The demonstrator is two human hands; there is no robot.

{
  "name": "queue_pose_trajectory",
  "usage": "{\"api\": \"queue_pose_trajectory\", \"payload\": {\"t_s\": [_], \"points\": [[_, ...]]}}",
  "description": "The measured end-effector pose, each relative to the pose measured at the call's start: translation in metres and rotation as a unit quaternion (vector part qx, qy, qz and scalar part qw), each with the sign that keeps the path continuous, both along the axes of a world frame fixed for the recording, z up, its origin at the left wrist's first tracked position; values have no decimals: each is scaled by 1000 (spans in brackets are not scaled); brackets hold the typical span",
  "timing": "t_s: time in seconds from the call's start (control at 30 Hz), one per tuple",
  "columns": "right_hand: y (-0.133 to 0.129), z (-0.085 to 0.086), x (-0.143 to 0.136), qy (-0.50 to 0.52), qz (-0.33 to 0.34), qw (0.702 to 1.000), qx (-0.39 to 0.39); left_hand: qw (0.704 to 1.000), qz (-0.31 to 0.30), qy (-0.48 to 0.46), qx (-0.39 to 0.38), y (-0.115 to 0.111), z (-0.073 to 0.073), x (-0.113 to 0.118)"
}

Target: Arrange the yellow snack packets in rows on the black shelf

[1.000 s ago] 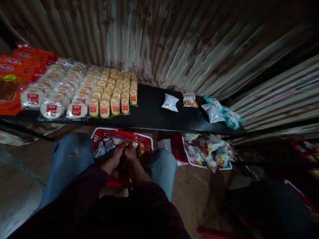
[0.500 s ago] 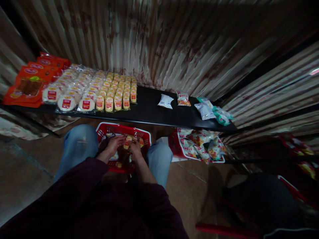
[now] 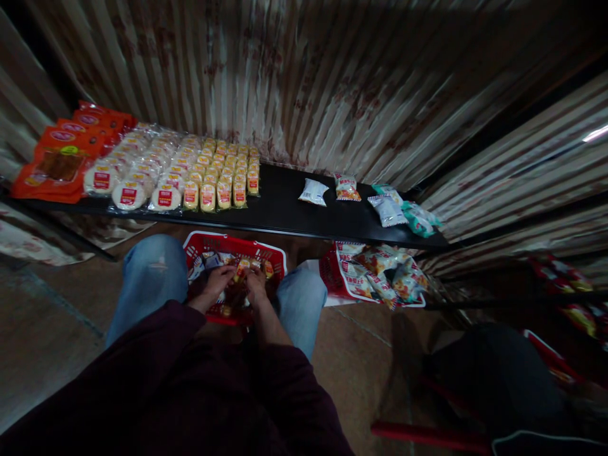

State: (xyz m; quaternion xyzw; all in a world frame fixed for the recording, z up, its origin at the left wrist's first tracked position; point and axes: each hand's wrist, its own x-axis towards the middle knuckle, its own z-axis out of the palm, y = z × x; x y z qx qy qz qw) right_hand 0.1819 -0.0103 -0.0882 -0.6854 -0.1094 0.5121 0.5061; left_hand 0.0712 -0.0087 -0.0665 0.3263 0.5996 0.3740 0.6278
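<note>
Between my knees stands a red basket (image 3: 280, 248) with a white rim, with several small packets inside. My left hand (image 3: 219, 278) and my right hand (image 3: 255, 282) are both over it, gripping one yellow packaged cake (image 3: 241, 268) from its two sides. Another yellow packet (image 3: 268, 270) lies in the basket to the right of my right hand. On the black shelf (image 3: 285, 218) above, rows of similar yellow cakes (image 3: 223, 190) stand beside rows of round white packaged cakes (image 3: 130, 194).
Orange packs (image 3: 59, 161) lie at the shelf's left end. A white packet (image 3: 313, 191), a red-and-white packet (image 3: 347, 187) and green packets (image 3: 420, 218) lie further right. Below, a second red basket (image 3: 332, 278) holds snack bags. A dark seat-like shape (image 3: 494, 373) is at lower right.
My left hand has come to the yellow packaged cake, and both hands now hold it. The view has shifted slightly.
</note>
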Motion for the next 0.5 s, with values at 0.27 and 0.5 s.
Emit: {"api": "queue_pose_trajectory", "payload": {"t_s": [0.27,0.5], "points": [[-2,2,-1,8,18,1000,18,992,-40,83,83,-1,0,4],[-3,4,-5,15,56,998,27,984,-29,158,78,-2,-5,5]]}}
